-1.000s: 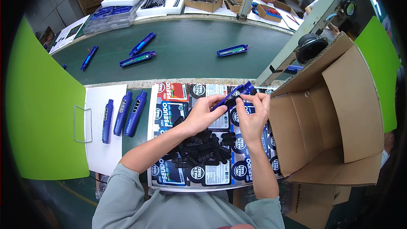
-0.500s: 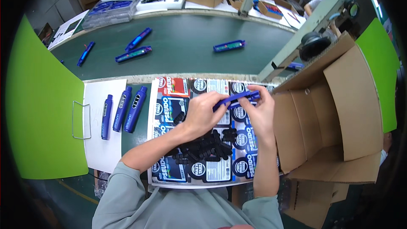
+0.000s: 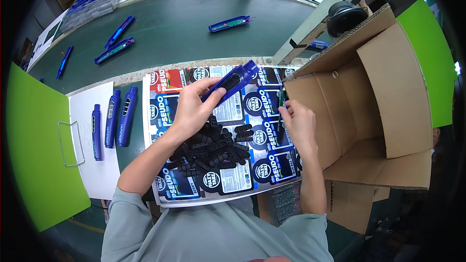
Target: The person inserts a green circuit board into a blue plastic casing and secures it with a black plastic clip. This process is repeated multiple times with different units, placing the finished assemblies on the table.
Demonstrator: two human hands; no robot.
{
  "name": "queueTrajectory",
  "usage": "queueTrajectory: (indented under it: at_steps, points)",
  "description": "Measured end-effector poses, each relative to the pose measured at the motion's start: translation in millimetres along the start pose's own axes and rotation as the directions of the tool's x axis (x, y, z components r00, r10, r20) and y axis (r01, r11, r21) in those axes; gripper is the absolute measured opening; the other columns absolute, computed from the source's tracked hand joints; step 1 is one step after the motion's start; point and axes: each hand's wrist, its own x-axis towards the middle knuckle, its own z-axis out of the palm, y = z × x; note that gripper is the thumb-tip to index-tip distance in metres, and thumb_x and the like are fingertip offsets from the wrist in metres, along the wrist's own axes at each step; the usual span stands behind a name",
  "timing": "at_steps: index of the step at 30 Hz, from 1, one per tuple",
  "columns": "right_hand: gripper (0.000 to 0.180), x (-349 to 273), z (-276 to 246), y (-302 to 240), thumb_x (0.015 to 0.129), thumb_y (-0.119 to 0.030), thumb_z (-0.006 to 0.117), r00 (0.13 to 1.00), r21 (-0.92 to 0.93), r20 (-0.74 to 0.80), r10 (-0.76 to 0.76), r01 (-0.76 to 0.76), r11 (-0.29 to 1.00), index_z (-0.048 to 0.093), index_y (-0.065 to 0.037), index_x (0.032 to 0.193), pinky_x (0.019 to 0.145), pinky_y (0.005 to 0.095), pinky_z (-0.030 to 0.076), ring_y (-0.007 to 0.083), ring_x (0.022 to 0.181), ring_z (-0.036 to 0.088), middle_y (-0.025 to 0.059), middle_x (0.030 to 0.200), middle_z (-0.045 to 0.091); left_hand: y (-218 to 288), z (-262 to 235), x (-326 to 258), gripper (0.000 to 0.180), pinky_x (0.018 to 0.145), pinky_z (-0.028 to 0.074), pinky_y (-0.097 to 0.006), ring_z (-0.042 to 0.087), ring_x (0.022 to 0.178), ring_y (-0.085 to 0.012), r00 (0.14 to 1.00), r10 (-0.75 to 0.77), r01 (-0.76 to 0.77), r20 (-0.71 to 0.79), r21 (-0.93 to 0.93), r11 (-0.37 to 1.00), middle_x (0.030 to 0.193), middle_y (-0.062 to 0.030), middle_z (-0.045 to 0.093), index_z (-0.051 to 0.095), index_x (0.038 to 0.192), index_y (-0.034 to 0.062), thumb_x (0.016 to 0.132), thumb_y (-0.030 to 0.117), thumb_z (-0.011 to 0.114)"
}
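Note:
My left hand (image 3: 193, 109) is closed around a blue pen-shaped plastic casing (image 3: 241, 75), tilted with its capped end up and to the right. A black piece sits in the casing's long oval window, and my thumb lies on it. Off to the right, my right hand (image 3: 299, 122) pinches a thin dark green strip (image 3: 282, 98) beside the cardboard box; its exact kind is unclear. Below my left hand, a pile of small black ribbed plastic pieces (image 3: 213, 149) lies on the printed sheet (image 3: 232, 184).
Three blue casings (image 3: 111, 119) lie at left by a green panel (image 3: 41, 150). An open cardboard box (image 3: 335, 131) stands at right. Across the green bench (image 3: 170, 24) lie several blue units with exposed insides (image 3: 114, 51). A metal post (image 3: 310, 24) rises at far right.
My hands have moved apart. My left hand has turned the casing so its oval window shows; my right hand has let go of it and now pinches the green strip near the box.

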Motion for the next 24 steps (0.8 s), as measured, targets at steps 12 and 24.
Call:
queueTrajectory:
  at_steps: [12, 24]
  points:
    - [0.020, -15.5, 21.2, -17.0, 0.090, -0.015, 0.072, 0.982, 0.010, 0.174, -0.076, 0.075, 0.997, 0.070, 0.001, 0.101, 0.076, 0.0498, 0.055, 0.0406, 0.083, 0.070, 0.0209, 0.095, 0.071, -2.9, -5.2, -2.4, 0.027, 0.066, 0.050, -0.022, 0.064, 0.081, -0.0055, 0.999, 0.006, -0.005, 0.047, -0.029, 1.000, 0.094, -0.0027, 0.072, 0.069, 0.123, -0.0042, 0.099, 0.008, 0.067]
    - [0.022, 22.1, 51.5, -34.0, 0.089, -0.009, 0.068, 0.967, 0.121, 0.163, -0.197, 0.179, 0.976, 0.070, 0.001, 0.109, 0.080, 0.0487, 0.053, 0.0404, 0.089, 0.068, 0.0205, 0.096, 0.068, -0.8, -4.7, -3.1, 0.027, 0.077, 0.055, -0.028, 0.068, 0.087, -0.0108, 0.999, 0.030, -0.028, 0.036, -0.061, 0.998, 0.097, -0.0098, 0.075, 0.069, 0.120, -0.0079, 0.098, 0.007, 0.068]
